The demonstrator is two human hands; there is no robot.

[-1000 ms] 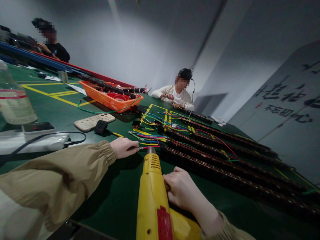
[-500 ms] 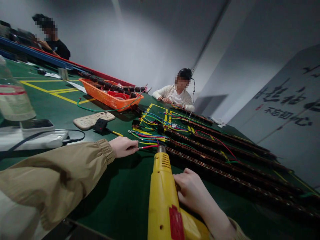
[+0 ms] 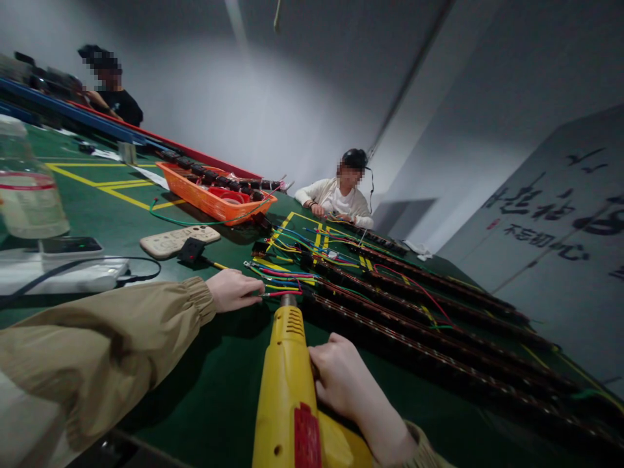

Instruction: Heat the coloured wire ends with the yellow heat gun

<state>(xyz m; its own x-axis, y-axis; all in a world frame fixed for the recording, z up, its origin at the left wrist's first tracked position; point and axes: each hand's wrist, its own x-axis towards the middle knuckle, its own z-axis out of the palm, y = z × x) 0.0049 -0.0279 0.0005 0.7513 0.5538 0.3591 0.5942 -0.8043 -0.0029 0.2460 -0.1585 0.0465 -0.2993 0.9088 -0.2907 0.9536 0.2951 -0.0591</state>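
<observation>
My right hand (image 3: pixel 341 374) is wrapped round the handle of a yellow heat gun (image 3: pixel 285 377), whose metal nozzle points away from me at the coloured wires. At the tips of my left hand (image 3: pixel 236 290) is the end of a red wire (image 3: pixel 285 293), pinched between the fingers; the exact contact is small and partly hidden. More wires (image 3: pixel 287 273) in green, yellow, blue and red fan out just beyond the nozzle. They come from the near end of a long dark strip (image 3: pixel 390 331) lying on the green table (image 3: pixel 205 364).
Several more long dark strips (image 3: pixel 439 305) run off to the right. An orange basket (image 3: pixel 209 201) holds dark coiled parts. Left of my hand are a beige remote-like piece (image 3: pixel 170 242), a black block (image 3: pixel 191 251), a power strip (image 3: pixel 73 273) and a bottle (image 3: pixel 32 201). A co-worker (image 3: pixel 338 198) sits opposite.
The heat gun and my right hand have shifted left, bringing the nozzle nearer my left fingers along the red wire. My left hand has moved slightly left and still pinches at the wire end.
</observation>
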